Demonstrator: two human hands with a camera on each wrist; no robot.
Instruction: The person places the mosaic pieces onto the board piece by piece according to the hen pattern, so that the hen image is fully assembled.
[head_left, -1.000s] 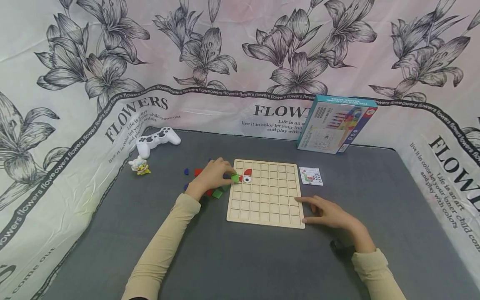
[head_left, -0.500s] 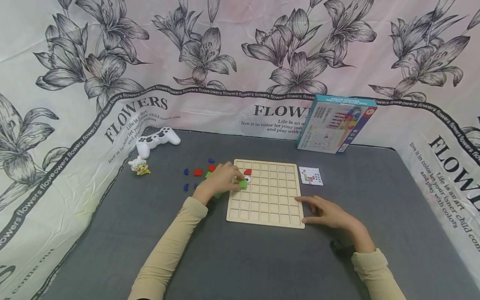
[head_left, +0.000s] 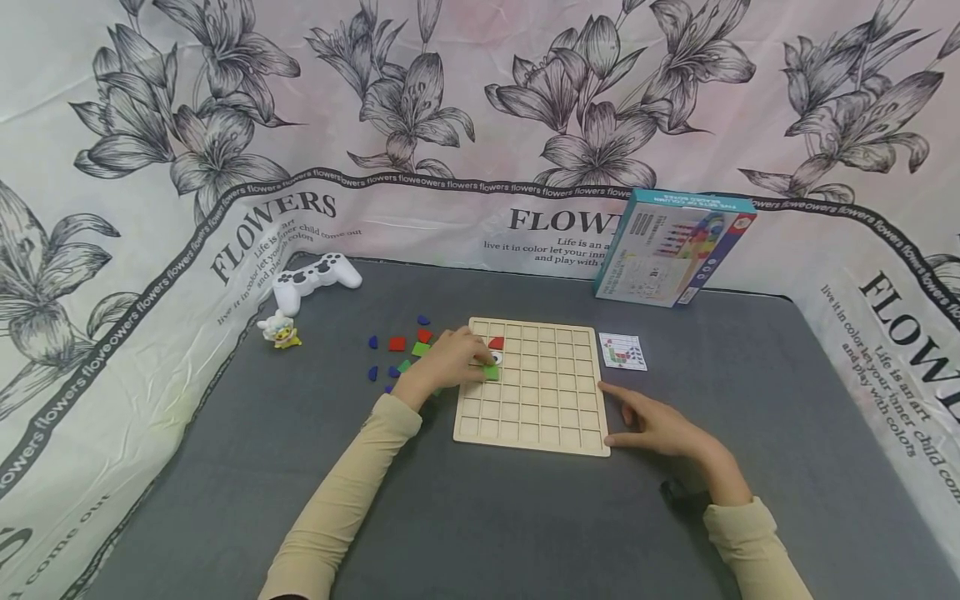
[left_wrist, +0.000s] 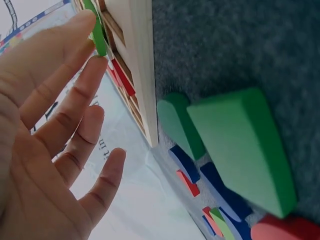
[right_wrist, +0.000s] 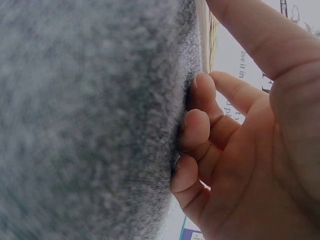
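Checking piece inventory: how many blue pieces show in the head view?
5 visible, all left of the board: one blue piece at the back, two blue pieces at the outer left, two blue pieces nearer the left hand, which may hide more.

Soft, even light falls around me, leaving a faint shadow beside the right sleeve (head_left: 750, 533) at lower right, while the backdrop (left_wrist: 140, 200) glares nearly white at the left-wrist view's bottom middle and the grey tabletop (right_wrist: 90, 120) blurs across the right-wrist view's left half

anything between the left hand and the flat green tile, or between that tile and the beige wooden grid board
Nothing visible: the left hand pinches the flat green tile right at the beige wooden grid board, part of which the hand hides.
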